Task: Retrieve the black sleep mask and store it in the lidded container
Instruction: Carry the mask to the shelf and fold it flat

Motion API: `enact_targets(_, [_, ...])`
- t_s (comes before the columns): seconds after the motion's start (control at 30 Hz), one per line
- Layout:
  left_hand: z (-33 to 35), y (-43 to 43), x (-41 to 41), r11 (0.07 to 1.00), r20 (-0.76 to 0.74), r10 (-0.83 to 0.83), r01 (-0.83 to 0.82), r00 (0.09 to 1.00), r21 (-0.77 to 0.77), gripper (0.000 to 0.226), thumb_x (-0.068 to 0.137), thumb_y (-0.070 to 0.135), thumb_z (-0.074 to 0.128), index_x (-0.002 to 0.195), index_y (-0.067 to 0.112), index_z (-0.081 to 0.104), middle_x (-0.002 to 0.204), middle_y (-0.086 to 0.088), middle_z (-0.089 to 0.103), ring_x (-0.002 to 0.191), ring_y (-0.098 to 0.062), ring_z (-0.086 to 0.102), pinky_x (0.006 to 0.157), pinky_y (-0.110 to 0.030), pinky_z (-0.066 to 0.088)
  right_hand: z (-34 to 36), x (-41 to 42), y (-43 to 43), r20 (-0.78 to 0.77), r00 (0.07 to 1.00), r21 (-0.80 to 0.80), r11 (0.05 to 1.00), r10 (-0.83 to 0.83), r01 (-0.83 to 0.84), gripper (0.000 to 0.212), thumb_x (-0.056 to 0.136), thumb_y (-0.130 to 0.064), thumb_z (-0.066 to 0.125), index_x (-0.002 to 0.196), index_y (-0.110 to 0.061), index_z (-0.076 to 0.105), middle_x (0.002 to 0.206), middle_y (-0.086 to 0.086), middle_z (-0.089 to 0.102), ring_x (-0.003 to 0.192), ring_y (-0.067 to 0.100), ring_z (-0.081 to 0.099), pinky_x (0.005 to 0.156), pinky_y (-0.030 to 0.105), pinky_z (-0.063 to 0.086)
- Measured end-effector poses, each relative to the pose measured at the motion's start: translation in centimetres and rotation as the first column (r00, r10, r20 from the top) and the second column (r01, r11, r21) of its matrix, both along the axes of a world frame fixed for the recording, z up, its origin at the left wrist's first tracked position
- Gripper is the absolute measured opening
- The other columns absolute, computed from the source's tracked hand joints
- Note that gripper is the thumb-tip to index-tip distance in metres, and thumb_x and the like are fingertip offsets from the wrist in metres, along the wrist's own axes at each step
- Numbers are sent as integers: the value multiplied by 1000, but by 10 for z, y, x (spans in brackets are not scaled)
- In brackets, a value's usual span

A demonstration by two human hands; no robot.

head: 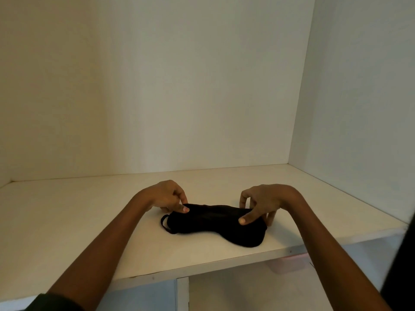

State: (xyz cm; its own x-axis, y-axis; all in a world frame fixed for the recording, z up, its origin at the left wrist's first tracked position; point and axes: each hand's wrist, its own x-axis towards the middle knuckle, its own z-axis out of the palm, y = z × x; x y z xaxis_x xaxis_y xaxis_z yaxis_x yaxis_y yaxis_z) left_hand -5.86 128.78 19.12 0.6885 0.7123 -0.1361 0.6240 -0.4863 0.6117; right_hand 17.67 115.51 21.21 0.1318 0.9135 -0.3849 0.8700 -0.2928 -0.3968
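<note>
The black sleep mask (213,223) lies on a white shelf (89,232), near its front edge, with a strap loop sticking out at its left end. My left hand (167,195) pinches the mask's upper left edge between thumb and fingers. My right hand (261,204) pinches the upper right edge, thumb on the front and fingers behind. The mask's top edge is lifted slightly between the two hands while its lower part rests on the shelf. No lidded container is clearly in view.
The shelf sits inside a white cabinet with a back wall (179,86) and a right side wall (359,97). A vertical divider (182,292) stands below the shelf. A blurred pinkish object (289,264) shows under the shelf at right.
</note>
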Motion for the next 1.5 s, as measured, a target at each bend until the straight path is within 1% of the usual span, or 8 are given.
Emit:
enact_targets(0.2, [9, 3, -11, 999, 345, 14, -30, 939, 41, 12, 81, 8, 68, 78, 16, 60, 86, 2, 61, 64, -8, 56, 63, -18, 45, 3, 3, 8, -195, 978, 269, 963, 74, -19, 19, 76, -18, 76, 87, -12, 63, 84, 0, 64, 86, 16, 62, 67, 18, 48])
enact_targets(0.4, [24, -5, -17, 975, 722, -172, 10, 671, 222, 22, 75, 1, 74, 74, 20, 62, 79, 0, 68, 80, -15, 65, 76, -25, 50, 13, 10, 14, -279, 936, 742, 667, 216, 67, 27, 76, 1, 73, 70, -18, 55, 104, 0, 69, 101, 15, 65, 91, 35, 51])
enact_targets(0.6, [25, -8, -31, 966, 484, -258, 240, 837, 98, 35, 61, 54, 73, 72, 20, 75, 86, -2, 76, 85, -10, 69, 86, -18, 47, 0, 24, 7, -79, 945, 251, 924, 318, -290, 38, 73, -7, 77, 95, -32, 59, 127, -15, 54, 115, -6, 46, 95, 22, 35])
enact_targets(0.77, [13, 2, -26, 987, 271, -75, 32, 960, 159, 68, 32, 71, 75, 83, 27, 71, 94, 7, 72, 81, -9, 66, 83, -26, 47, 6, 21, -1, -180, 914, 239, 917, 364, -319, 54, 71, -22, 73, 116, -40, 49, 126, -26, 48, 118, -5, 46, 84, 1, 39])
enact_targets(0.87, [12, -2, -28, 993, 54, -116, 114, 992, 35, 90, 25, 77, 72, 103, 33, 61, 112, 9, 61, 90, -1, 59, 82, -21, 40, 12, 20, -5, -149, 922, 290, 908, 357, -304, 51, 73, -33, 69, 119, -42, 49, 129, -23, 50, 118, 2, 51, 90, 11, 44])
enact_targets(0.97, [13, -14, -24, 972, -39, -235, 233, 971, -34, 85, 32, 73, 73, 108, 44, 50, 123, 12, 52, 107, -6, 53, 83, -17, 41, 12, 11, -2, -43, 967, 435, 876, 249, -206, 28, 77, -43, 70, 104, -38, 64, 108, -13, 69, 102, 12, 63, 94, 31, 51])
enact_targets(1.37, [-1, -39, 3, 925, -246, -310, 351, 918, 147, 66, 71, 40, 78, 126, 42, 42, 131, 22, 40, 130, -12, 29, 108, -39, 28, -13, -16, -2, 208, 966, 449, 862, 156, -236, 12, 86, -24, 65, 93, -15, 70, 90, -6, 66, 75, -1, 55, 69, 13, 42])
enact_targets(1.5, [0, -35, 0, 906, -304, -262, 342, 916, 249, 74, 65, 53, 73, 131, 47, 41, 143, 18, 38, 133, -15, 26, 109, -44, 21, -10, 6, -14, 144, 988, 586, 800, 55, -130, 6, 92, -23, 55, 95, -18, 59, 88, 1, 75, 82, 23, 69, 80, 40, 57])
